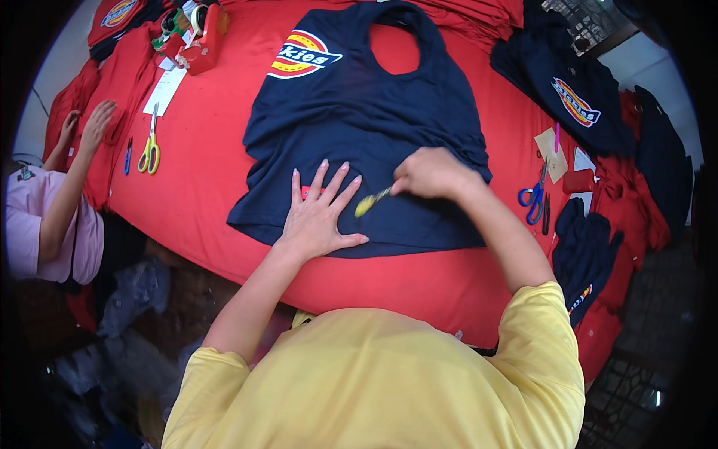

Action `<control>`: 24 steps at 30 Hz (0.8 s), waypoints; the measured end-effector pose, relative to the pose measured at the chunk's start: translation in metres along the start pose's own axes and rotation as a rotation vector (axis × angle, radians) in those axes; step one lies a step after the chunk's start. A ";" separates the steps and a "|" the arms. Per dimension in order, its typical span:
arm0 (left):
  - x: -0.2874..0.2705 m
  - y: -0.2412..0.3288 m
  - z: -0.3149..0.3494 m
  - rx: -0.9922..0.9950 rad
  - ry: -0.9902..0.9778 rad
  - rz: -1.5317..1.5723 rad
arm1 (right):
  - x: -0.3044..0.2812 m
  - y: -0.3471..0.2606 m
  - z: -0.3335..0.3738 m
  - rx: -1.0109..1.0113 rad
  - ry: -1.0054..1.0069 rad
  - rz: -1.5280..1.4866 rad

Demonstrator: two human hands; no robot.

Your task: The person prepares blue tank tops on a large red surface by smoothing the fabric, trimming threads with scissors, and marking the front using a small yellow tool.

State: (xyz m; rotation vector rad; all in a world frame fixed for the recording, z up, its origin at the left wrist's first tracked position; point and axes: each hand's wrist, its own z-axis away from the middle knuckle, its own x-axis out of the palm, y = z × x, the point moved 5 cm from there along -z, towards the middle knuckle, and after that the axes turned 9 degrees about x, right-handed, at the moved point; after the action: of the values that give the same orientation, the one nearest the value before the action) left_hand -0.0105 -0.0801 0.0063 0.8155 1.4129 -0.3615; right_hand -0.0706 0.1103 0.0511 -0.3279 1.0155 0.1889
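Note:
A navy sleeveless top with a yellow, red and white printed emblem lies spread in front of me on the red cloth. My left hand rests flat on its lower part, fingers spread, beside a small red tag that the fingers partly cover. Just to the right, my right hand is closed around one end of a thin, short tool with a yellow tip and a dark speckled stem. Motion blurs it, so its exact kind is unclear. The yellow tip hovers over or touches the fabric near my left fingers.
At left lie yellow-handled scissors, a blue pen and a red tape dispenser. Blue-handled scissors and more folded navy garments are at right. Another person's hand reaches over the left edge.

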 end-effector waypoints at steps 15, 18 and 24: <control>-0.001 0.000 0.001 -0.002 -0.008 0.009 | -0.012 0.013 -0.003 0.139 -0.117 -0.017; 0.002 0.000 0.000 -0.002 -0.002 0.027 | 0.011 -0.029 0.006 -0.095 -0.071 0.087; 0.001 -0.001 0.001 -0.001 -0.029 0.007 | 0.002 -0.012 0.005 -0.007 -0.034 0.024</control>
State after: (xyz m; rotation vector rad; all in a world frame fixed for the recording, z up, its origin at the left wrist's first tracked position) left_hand -0.0108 -0.0810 0.0046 0.8114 1.3832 -0.3659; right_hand -0.0622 0.1012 0.0542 -0.3180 0.9853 0.2189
